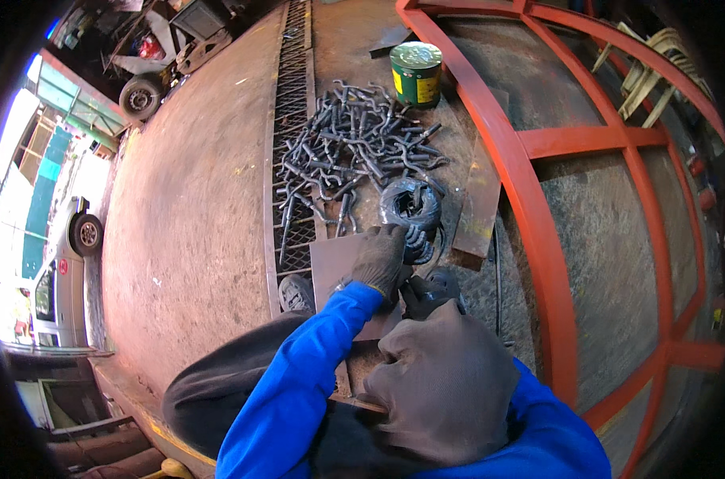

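Left hand [381, 257] and right hand [417, 300] are working near a shiny coil [391, 209], grips unclear; probably heavy, it's needing holding around its ring

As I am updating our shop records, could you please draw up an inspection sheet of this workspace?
Surface: concrete floor, worn and stained, with a metal grating strip running through it.
Work items: plastic-wrapped coil beside a loose heap of dark bent metal pieces; flat plate under the left hand.
Clutter: green tin with yellow patches, beyond the heap.
Hands: left hand gloved, near the coil, grip unclear; right hand not clearly distinguishable.
Cables: thin dark line on the floor; cable or rod, cannot tell.
Surroundings: orange-red metal frame at right; parked vehicle at left.
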### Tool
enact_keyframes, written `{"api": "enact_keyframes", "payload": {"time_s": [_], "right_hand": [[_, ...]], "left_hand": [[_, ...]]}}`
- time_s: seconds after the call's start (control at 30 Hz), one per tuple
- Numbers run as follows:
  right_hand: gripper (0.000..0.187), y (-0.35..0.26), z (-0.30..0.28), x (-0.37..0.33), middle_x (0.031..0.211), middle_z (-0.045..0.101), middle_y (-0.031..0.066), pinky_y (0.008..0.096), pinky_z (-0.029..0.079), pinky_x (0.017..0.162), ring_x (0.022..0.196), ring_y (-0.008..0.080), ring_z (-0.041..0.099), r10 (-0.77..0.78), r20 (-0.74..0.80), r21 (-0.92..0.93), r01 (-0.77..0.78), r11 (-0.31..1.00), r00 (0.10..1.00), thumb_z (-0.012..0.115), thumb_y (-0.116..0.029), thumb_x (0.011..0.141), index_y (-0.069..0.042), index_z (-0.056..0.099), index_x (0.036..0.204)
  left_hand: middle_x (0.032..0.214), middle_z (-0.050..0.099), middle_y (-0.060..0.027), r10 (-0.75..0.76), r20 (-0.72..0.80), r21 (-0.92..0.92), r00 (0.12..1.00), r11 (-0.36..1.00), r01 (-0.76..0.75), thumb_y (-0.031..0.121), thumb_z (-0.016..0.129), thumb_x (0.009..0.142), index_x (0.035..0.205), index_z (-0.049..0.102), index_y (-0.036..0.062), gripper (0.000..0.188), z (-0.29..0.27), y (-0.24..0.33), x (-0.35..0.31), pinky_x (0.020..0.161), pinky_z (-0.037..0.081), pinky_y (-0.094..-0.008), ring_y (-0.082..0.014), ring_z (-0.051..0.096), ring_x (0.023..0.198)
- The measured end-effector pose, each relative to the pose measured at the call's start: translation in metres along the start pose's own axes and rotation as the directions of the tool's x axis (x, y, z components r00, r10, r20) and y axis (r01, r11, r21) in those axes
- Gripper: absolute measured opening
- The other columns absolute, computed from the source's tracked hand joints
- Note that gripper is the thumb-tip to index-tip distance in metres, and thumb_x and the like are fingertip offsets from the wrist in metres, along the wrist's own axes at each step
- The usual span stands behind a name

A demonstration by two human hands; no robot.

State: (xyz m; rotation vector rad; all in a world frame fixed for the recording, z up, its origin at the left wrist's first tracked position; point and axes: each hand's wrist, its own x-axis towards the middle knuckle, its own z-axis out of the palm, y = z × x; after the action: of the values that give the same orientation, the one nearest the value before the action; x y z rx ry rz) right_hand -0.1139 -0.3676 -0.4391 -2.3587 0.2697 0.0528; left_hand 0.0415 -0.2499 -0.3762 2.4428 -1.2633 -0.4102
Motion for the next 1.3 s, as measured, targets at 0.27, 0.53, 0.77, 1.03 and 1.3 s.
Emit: {"api": "enact_keyframes", "payload": {"time_s": [0.27, 0.53, 0.77, 1.03, 1.3], "right_hand": [[0.032, -0.057, -0.039, -0.001, 0.102, 0.067, 0.0194, 0.0412, 0.049, 0.081, 0.096, 0.0368, 0.063, 0.044, 0.077, -0.076, -0.038, 0.996, 0.996, 0.057, -0.028, 0.090, -0.006, 0.064, 0.111], [0.033, -0.063, -0.017, -0.019, 0.103, 0.066, 0.0200, 0.0418, 0.048, 0.081, 0.098, 0.0377, 0.062, 0.190, 0.008, 0.067, -0.190, 0.979, 0.982, 0.054, -0.031, 0.093, -0.006, 0.063, 0.113], [0.037, -0.044, -0.003, -0.035, 0.100, 0.066, 0.0220, 0.0439, 0.047, 0.079, 0.097, 0.0397, 0.062, 0.179, -0.090, 0.273, -0.149, 0.950, 0.980, 0.054, -0.034, 0.093, -0.005, 0.062, 0.113], [0.031, -0.033, 0.004, -0.027, 0.101, 0.065, 0.0228, 0.0450, 0.048, 0.077, 0.098, 0.0414, 0.061, 0.225, -0.176, 0.270, -0.173, 0.947, 0.958, 0.056, -0.030, 0.088, -0.005, 0.064, 0.105], [0.025, -0.037, 0.013, -0.034, 0.100, 0.065, 0.0215, 0.0438, 0.048, 0.080, 0.098, 0.0396, 0.061, 0.224, -0.169, 0.344, -0.156, 0.926, 0.960, 0.057, -0.025, 0.088, -0.005, 0.064, 0.101]], "left_hand": [[0.125, 0.054, -0.0208, -0.019, -0.052, 0.095, 0.998, 0.995, 0.024, 0.023, 0.062, 0.081, 0.117, 0.056, 0.0059, 0.041, 0.013, 0.001, 0.012, 0.094, 0.046, -0.0478, -0.0381, 0.052, 0.116], [0.118, 0.057, -0.0193, -0.257, -0.079, 0.138, 0.963, 0.954, 0.266, 0.015, 0.057, 0.084, 0.113, 0.060, 0.0073, 0.030, 0.037, -0.002, 0.012, 0.090, 0.048, -0.0473, -0.0365, 0.055, 0.111], [0.119, 0.058, -0.0130, -0.184, -0.078, 0.251, 0.980, 0.947, 0.198, 0.017, 0.054, 0.088, 0.113, 0.062, 0.0118, 0.027, 0.012, 0.019, 0.007, 0.087, 0.052, -0.0430, -0.0333, 0.055, 0.110], [0.120, 0.057, -0.0141, -0.180, -0.126, 0.245, 0.976, 0.947, 0.207, 0.016, 0.054, 0.087, 0.111, 0.063, 0.0133, 0.026, 0.010, 0.020, 0.007, 0.087, 0.052, -0.0440, -0.0346, 0.055, 0.110], [0.122, 0.055, -0.0139, -0.253, -0.041, 0.223, 0.967, 0.941, 0.255, 0.017, 0.056, 0.088, 0.112, 0.063, 0.0159, 0.026, 0.007, 0.019, 0.004, 0.089, 0.051, -0.0448, -0.0345, 0.053, 0.115]]}}
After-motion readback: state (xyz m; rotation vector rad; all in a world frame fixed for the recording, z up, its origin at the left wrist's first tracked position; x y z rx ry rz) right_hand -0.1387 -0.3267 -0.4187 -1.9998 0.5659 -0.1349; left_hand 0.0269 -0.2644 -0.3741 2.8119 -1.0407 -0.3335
